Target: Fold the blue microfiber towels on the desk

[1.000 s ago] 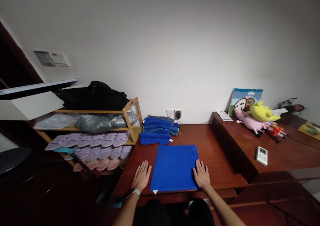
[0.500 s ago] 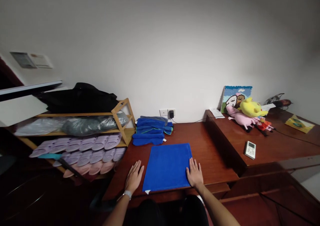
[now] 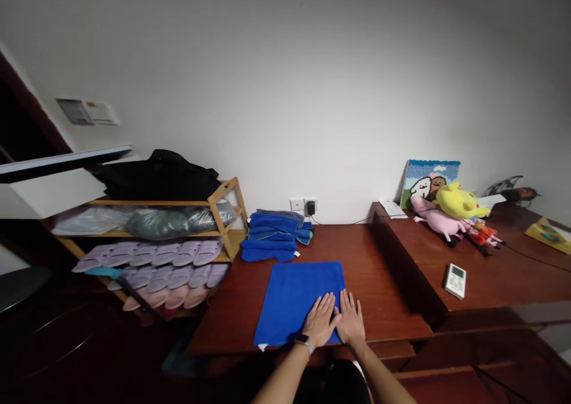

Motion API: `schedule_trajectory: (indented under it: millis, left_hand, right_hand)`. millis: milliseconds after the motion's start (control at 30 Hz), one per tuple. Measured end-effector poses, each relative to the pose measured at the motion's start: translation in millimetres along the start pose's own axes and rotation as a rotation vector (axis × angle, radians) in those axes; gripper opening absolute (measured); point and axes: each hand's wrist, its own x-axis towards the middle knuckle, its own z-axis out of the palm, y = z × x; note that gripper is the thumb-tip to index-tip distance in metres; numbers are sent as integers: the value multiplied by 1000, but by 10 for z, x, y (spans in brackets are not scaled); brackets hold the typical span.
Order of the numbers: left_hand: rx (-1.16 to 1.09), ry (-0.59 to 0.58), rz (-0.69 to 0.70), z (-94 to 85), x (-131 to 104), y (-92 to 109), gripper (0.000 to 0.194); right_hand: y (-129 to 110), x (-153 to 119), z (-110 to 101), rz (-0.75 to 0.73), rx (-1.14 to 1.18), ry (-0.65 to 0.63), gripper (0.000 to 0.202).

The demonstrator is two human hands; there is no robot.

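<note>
A glossy reddish-brown wooden table stands against a plain white wall. Spread on it, flat and near the front edge, lies a square bright-blue cloth of towel-like fabric. At the back left, just beyond it, sits a loose pile of folded blue cloths with some grey among them.

A person's left hand rests palm down on the near right part of the square, fingers extended, gripping nothing. The right hand, equally flat and holding nothing, lies along its right edge; the thumbs appear to meet. A dark-faced wristwatch with a pale band circles the left wrist, and a small white fabric tag pokes from the cloth's near left corner.

The square looks light, limp and hard to damage, likely to slide on the polished wood; its corners or side edges would offer the best pinch.
</note>
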Motion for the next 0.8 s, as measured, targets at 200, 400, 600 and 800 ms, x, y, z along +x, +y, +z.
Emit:
schedule_trajectory:
  millis: [200,400,600,800]
  left_hand:
    - [61,17,-240,-313,-609,-809,70]
    - [86,29,-449,-654,-1306,-1669,71]
    - [48,112,-386,-734,-1566,-1858,65]
    - [-27,204,-398,-863,-1535,-1724,59]
  right_hand:
    - [-14,-27,-50,26,39,11,70]
    - [-24,-44,-74,40,12,-12,70]
    - [-19,-56,-31,31,-26,-6,70]
    - [13,-22,-54,27,11,-43,72]
